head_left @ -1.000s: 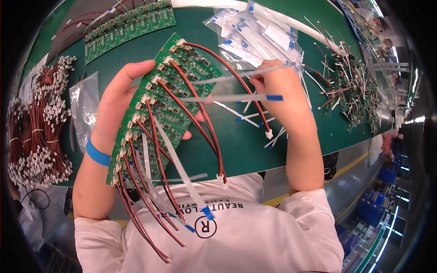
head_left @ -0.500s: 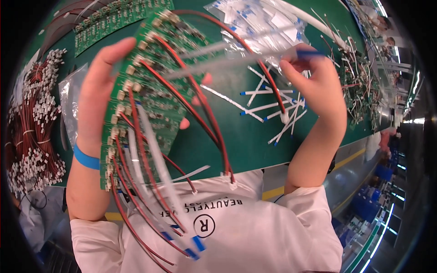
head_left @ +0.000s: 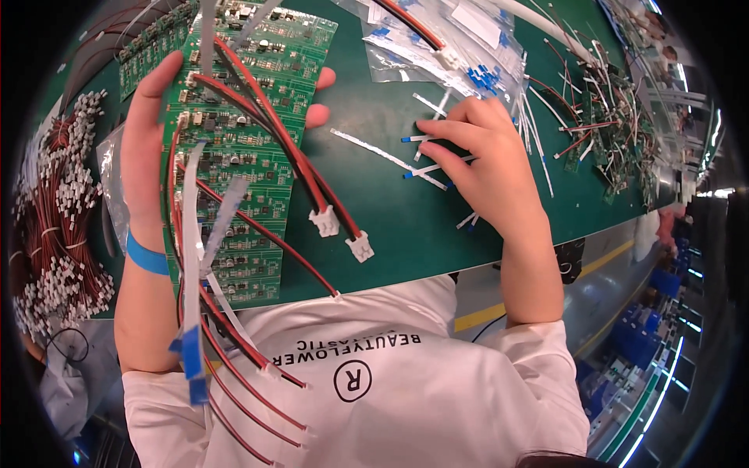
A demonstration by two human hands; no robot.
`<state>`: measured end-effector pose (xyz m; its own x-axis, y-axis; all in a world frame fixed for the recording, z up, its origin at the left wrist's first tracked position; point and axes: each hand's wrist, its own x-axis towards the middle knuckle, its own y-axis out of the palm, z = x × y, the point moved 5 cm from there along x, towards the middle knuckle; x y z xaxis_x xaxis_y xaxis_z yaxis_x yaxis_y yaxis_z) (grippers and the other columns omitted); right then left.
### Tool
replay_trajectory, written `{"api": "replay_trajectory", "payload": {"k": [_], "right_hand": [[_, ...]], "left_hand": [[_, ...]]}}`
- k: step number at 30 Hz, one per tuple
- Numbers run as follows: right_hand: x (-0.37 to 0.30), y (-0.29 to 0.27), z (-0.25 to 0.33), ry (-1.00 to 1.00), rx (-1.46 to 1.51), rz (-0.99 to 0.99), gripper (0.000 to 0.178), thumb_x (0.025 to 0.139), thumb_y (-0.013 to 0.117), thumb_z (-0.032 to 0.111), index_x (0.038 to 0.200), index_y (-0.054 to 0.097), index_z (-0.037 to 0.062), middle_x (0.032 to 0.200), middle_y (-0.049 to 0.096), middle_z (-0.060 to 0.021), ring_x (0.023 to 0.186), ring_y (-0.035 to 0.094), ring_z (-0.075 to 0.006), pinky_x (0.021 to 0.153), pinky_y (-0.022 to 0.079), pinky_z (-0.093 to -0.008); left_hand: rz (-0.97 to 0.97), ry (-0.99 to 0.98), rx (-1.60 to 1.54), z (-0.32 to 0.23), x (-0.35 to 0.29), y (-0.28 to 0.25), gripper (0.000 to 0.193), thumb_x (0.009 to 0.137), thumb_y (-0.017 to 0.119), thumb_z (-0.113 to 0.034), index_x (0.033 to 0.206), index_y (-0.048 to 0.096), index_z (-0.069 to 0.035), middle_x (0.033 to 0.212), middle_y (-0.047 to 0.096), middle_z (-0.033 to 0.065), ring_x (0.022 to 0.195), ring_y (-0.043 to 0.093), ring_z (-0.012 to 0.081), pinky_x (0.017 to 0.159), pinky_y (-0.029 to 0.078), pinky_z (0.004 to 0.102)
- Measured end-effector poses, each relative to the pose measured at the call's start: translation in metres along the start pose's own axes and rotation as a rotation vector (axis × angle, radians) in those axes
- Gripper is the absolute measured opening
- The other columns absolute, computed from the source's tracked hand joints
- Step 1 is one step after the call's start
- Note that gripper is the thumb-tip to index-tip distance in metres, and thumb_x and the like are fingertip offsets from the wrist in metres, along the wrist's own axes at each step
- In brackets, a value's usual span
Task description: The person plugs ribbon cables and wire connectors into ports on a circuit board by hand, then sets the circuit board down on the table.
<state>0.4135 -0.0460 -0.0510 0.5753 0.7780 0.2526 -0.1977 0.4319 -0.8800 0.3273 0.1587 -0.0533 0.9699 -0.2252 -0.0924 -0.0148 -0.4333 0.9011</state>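
Note:
My left hand point(head_left: 147, 168), wearing a blue wristband, grips a green circuit board panel point(head_left: 257, 187), its fingertips showing past the far edge. Red-and-black wires with white plugs point(head_left: 324, 222) hang off the panel over its face and near edge. White flat ribbon cables with blue ends point(head_left: 189, 226) dangle from it too. Over the loose cables at mid-table, my right hand point(head_left: 491, 168) pinches thumb and forefinger around a short blue-tipped flat ribbon cable point(head_left: 418, 139). More such cables lie under and beside that hand.
Clear bags point(head_left: 390, 58) of blue-ended cables lie at the back. Bundled red wires with white plugs point(head_left: 62, 234) fill the left side. A second board panel point(head_left: 144, 58) sits back left. Wired boards point(head_left: 616, 129) are heaped at right. The green table's front edge point(head_left: 437, 269) runs before my body.
My right hand has come down and left from the blurred strips to the loose cables. The panel has turned and lies flatter to view, its hanging wires and ribbon cables swung left.

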Motion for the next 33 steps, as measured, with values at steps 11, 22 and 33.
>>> {"api": "replay_trajectory", "payload": {"k": [11, 22, 33], "right_hand": [[0.011, 0.006, 0.018, -0.157, -0.258, 0.233, 0.011, 0.07, 0.057, -0.004, 0.08, 0.054, 0.0009, 0.08, 0.05, -0.0088, 0.081, 0.049, -0.0281, 0.077, 0.038, -0.0347], [0.039, -0.019, 0.041, 0.316, 1.079, 0.217, 0.005, 0.087, 0.053, 0.001, 0.091, 0.051, -0.0014, 0.082, 0.053, -0.0021, 0.07, 0.049, -0.0058, 0.061, 0.042, -0.0209], [0.055, -0.008, 0.055, -0.057, 0.458, -0.061, 0.009, 0.079, 0.059, -0.007, 0.088, 0.058, -0.0034, 0.083, 0.055, -0.0068, 0.072, 0.059, -0.0107, 0.056, 0.041, -0.0173]], "left_hand": [[-0.089, 0.029, 0.089, 0.004, -0.003, 0.009, 0.062, 0.092, 0.024, -0.04, 0.136, 0.022, 0.003, 0.131, 0.033, 0.0327, 0.108, 0.052, 0.0396, 0.075, 0.052, 0.0508], [-0.085, -0.012, -0.076, 0.012, -0.008, 0.006, 0.066, 0.09, 0.027, -0.047, 0.135, 0.028, 0.002, 0.127, 0.04, 0.0304, 0.105, 0.053, 0.0415, 0.076, 0.051, 0.0527], [-0.301, -0.01, -0.126, 0.012, -0.013, 0.005, 0.069, 0.089, 0.024, -0.05, 0.133, 0.032, 0.002, 0.124, 0.046, 0.0269, 0.105, 0.052, 0.0433, 0.076, 0.05, 0.0535]]}}
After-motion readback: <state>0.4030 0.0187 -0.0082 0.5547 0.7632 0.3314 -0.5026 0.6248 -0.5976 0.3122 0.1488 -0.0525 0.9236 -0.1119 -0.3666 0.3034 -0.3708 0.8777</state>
